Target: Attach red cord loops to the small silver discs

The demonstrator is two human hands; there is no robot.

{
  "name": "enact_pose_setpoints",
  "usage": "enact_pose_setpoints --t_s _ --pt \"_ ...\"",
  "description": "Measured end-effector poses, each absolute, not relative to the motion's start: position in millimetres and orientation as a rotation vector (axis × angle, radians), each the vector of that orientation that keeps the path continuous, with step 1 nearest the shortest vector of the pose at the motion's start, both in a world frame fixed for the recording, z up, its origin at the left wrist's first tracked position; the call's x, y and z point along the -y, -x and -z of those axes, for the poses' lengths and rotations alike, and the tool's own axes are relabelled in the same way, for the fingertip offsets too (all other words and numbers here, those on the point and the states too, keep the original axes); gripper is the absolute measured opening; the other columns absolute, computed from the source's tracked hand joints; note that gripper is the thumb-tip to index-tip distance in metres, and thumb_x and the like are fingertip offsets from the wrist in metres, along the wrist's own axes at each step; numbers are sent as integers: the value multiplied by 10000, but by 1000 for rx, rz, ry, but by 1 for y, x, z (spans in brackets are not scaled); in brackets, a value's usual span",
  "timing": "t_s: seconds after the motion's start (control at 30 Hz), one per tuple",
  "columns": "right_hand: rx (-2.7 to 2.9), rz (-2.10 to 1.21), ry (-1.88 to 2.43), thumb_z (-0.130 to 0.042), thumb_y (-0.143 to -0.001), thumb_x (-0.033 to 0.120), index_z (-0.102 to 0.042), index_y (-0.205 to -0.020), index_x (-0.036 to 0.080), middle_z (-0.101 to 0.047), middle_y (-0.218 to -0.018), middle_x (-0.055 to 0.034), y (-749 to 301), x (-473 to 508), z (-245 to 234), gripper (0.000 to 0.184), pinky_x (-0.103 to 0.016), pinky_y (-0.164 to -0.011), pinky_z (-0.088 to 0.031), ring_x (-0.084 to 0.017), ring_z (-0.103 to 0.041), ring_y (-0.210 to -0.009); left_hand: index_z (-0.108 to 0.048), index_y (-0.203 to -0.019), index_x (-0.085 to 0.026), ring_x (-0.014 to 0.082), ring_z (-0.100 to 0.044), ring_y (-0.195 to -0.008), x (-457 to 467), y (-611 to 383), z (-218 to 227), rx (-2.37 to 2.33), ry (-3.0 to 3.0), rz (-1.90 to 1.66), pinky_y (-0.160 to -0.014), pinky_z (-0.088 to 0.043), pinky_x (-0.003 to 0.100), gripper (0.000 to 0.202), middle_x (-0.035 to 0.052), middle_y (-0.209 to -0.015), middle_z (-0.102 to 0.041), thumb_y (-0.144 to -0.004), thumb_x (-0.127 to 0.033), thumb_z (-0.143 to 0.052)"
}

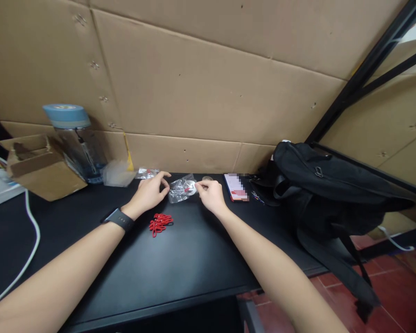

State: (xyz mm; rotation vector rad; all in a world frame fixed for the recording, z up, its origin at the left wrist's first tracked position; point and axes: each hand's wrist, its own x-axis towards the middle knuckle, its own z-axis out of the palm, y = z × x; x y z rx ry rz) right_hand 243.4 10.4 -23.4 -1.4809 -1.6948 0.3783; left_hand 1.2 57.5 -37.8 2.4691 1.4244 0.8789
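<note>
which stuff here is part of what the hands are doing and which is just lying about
In use: small clear plastic bag, pinched by the right hand and touched by the left hand; pile of red loops close by on the black table.
Lying about: black fabric backpack; red-cased phone; clear jar with blue lid; brown cardboard box; white cable.

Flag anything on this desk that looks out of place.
The black backpack slumps over the table's right edge, its straps dangling toward the floor. Red cords lie loosely heaped by the left hand, which shares a clear bag with the right hand. Nothing looks spilled or damaged.
</note>
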Motion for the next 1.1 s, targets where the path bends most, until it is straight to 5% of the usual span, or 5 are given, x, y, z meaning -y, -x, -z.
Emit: enact_pose_setpoints --t_s 0.3,0.63,0.83,0.97,1.1 --pt "1650 -370 1330 -583 -898 324 -768 -838 174 -767 -809 -43 -242 -6 20 245 -241 -682 -510 -164 -679 -671 -640 -1016 -235 229 -668 -989 -49 -11 34 -1194 -2520 -761 -915 -485 374 223 35 -1037 -720 -896 -406 -564" --pt "1490 -478 1098 -442 -1000 429 -553 -980 203 -680 -823 -28 -241 -1 17 253 -222 -612 -520 -123 -660 -608 -595 -1235 -229 260 -645 -1162 -49 -11 40 -1142 -2384 -755 -1047 -462 433 429 79 -1225 -701 -902 -500 -578" --pt "1467 -645 916 -488 -989 429 -485 -1037 232 -703 -934 -45 -231 5 16 203 -253 -696 -561 -147 -727 -737 -445 -1394 -228 256 -584 -1286 -39 -21 27 -982 -1774 -968 -1120 -411 461 569 137 -1352 -641 -939 -555 -542" --pt "1450 -784 843 -565 -947 440 -436 -970 243 -727 -916 -42 -224 8 21 237 -299 -741 -584 -171 -743 -771 -393 -1415 -229 255 -682 -1136 -29 -26 17 -804 -1507 -1037 -1061 -464 476 670 114 -1139 -738 -867 -470 -694" --pt "1507 -711 921 -707 -839 353 -450 -1034 249 -738 -945 -34 -223 11 24 339 -300 -741 -578 -178 -724 -807 -540 -1233 -195 234 -742 -907 -28 -21 10 -832 -1566 -1086 -905 -559 424 543 53 -906 -743 -794 -416 -771"
